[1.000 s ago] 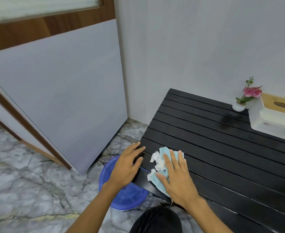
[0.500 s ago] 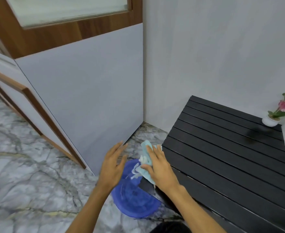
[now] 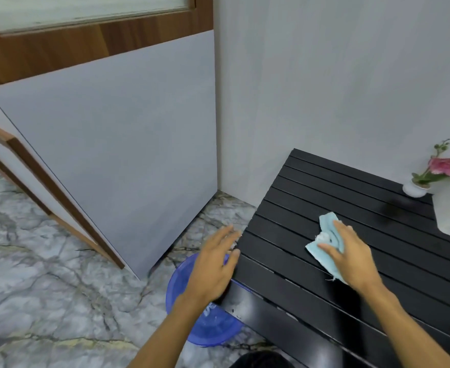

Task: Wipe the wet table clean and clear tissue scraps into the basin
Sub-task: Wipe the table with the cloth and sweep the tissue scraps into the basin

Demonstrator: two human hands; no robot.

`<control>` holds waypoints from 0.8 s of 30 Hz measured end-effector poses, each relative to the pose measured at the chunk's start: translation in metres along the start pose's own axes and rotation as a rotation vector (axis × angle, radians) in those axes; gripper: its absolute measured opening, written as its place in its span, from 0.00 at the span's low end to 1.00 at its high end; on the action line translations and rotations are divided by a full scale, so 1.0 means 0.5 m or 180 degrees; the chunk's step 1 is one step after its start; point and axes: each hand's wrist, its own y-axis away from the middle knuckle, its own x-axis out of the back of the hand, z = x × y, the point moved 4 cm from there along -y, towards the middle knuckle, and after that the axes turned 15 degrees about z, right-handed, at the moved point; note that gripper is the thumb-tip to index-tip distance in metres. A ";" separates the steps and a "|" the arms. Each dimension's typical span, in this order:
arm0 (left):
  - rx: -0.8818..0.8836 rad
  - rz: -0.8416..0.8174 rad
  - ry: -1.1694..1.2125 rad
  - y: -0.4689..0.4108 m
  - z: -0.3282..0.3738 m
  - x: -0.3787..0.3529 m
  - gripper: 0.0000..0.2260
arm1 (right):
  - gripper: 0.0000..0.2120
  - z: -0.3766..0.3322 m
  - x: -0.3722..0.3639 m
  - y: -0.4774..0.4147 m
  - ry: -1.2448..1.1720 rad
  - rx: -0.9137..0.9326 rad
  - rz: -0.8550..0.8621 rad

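My right hand presses a light blue cloth flat on the black slatted table, wiping; a white tissue scrap clings to it. My left hand hovers open, empty, above the blue basin on the floor. Next: sweep toward the basin. Its contents are hidden.

Both forearms bare — no sleeves, no watch or rings on hands; dark clothing at bottom edge.

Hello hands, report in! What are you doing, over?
Right hand pressing blue cloth flat on black table. Left hand open, empty, over blue basin at table edge. Nothing blocking the wiping path.
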 end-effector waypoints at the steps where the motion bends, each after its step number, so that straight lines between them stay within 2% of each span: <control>1: -0.0117 -0.0094 -0.0057 0.005 0.012 -0.016 0.19 | 0.27 0.015 0.000 -0.003 0.0244 0.0048 0.0014; 4: -0.0524 -0.0367 -0.0352 0.021 0.035 -0.058 0.20 | 0.27 0.027 -0.017 -0.008 0.1300 0.0389 0.0018; 6: -0.0663 -0.0526 -0.0622 0.029 0.034 -0.076 0.21 | 0.27 0.025 -0.038 -0.009 0.1579 0.0371 -0.0054; 12: -0.0755 -0.0616 -0.0846 0.032 0.029 -0.083 0.22 | 0.26 0.017 -0.073 -0.023 0.1431 0.0526 0.0052; 15: -0.0720 -0.0594 -0.0813 0.034 0.029 -0.085 0.22 | 0.26 0.007 -0.092 -0.048 0.1303 0.0636 -0.0136; 19: -0.0391 -0.0575 -0.0378 0.028 0.020 -0.071 0.22 | 0.26 -0.027 -0.123 -0.069 0.1060 0.0937 -0.0445; 24: -0.0322 -0.0180 -0.0354 0.009 -0.004 -0.013 0.21 | 0.30 -0.062 -0.153 -0.053 0.1022 0.1398 -0.0784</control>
